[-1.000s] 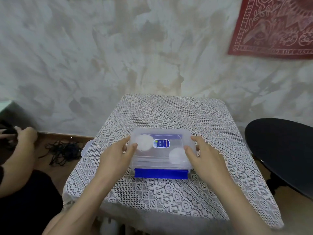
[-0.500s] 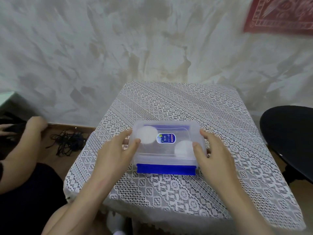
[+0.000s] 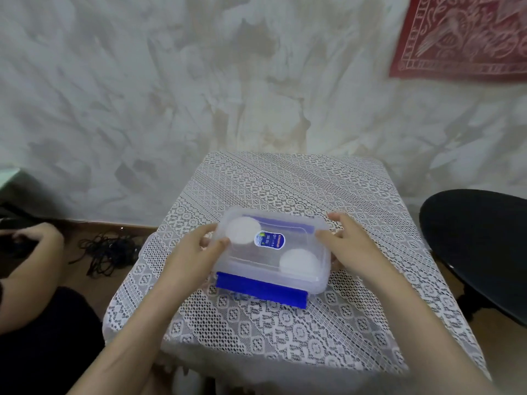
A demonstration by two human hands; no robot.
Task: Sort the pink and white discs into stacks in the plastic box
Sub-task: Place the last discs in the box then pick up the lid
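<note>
A clear plastic box [image 3: 322, 276] with its lid on and a blue clasp [image 3: 261, 289] along the near side sits mid-table on the lace cloth. Through the lid two pale round disc stacks show: one at the back left [image 3: 242, 230], one at the front right [image 3: 299, 262]. Their colours are washed out by the plastic. A blue label [image 3: 269, 240] sits on the lid. My left hand [image 3: 194, 259] grips the box's left end, thumb on the lid. My right hand [image 3: 349, 246] holds the right end. The box looks turned slightly, its right end nearer to me.
The small table [image 3: 285, 183] wears a white lace cloth and stands against a mottled wall. A black round seat [image 3: 479, 246] is close on the right. Another person's arm and hand [image 3: 31, 246] are at the left, near tangled black cables [image 3: 105, 249] on the floor.
Both hands stay on the box ends. The box has turned slightly, its right end swinging toward me. My head has shifted, so the table sits lower and more to the right in view.
</note>
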